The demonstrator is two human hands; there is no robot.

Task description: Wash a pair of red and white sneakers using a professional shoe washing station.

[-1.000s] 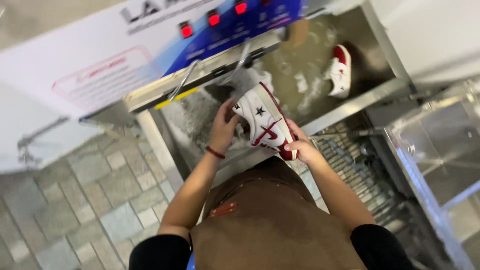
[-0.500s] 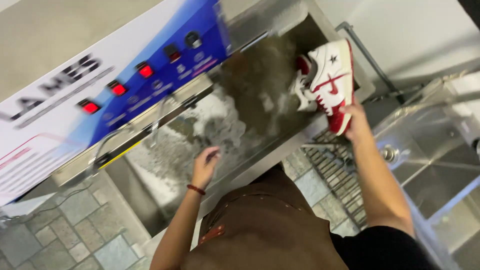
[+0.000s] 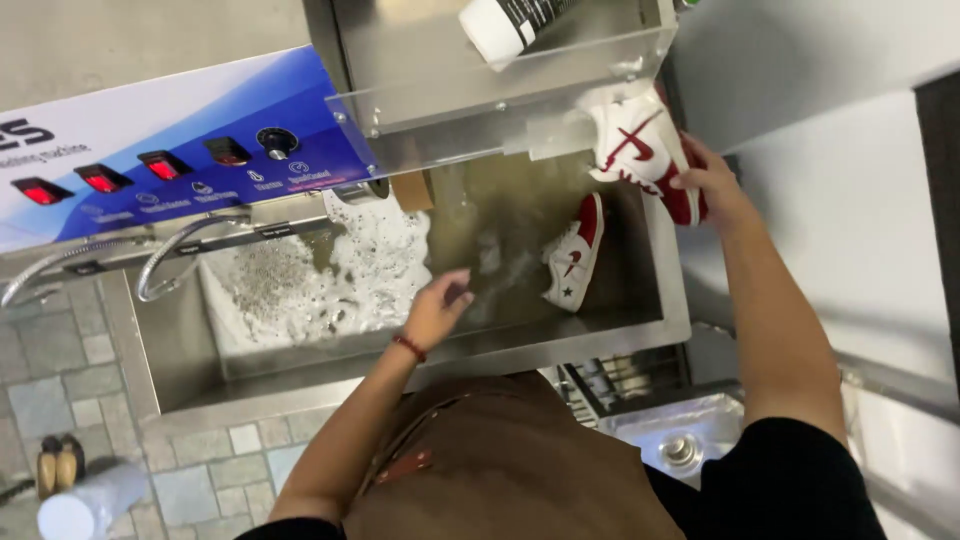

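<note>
My right hand [image 3: 708, 178] grips a white and red sneaker [image 3: 638, 145] and holds it up at the far right end of a steel wash basin [image 3: 590, 335], just under a clear shelf. A second white and red sneaker [image 3: 573, 252] lies inside the basin in murky water. My left hand [image 3: 436, 310] hovers over the middle of the basin, fingers loosely apart and holding nothing, with a red band on the wrist. White foam [image 3: 330, 275] covers the basin's left part.
A blue and white control panel [image 3: 190, 150] with red switches and a dial runs behind the basin. A clear shelf [image 3: 500, 90] carries a white-capped bottle [image 3: 500, 25]. A metal hose [image 3: 175, 255] hangs at the left. Tiled floor, a cup [image 3: 85, 505] and a drain grate [image 3: 625, 375] lie below.
My right hand has carried the sneaker from the middle of the basin up to its right end. My left hand has let go and hangs free over the water.
</note>
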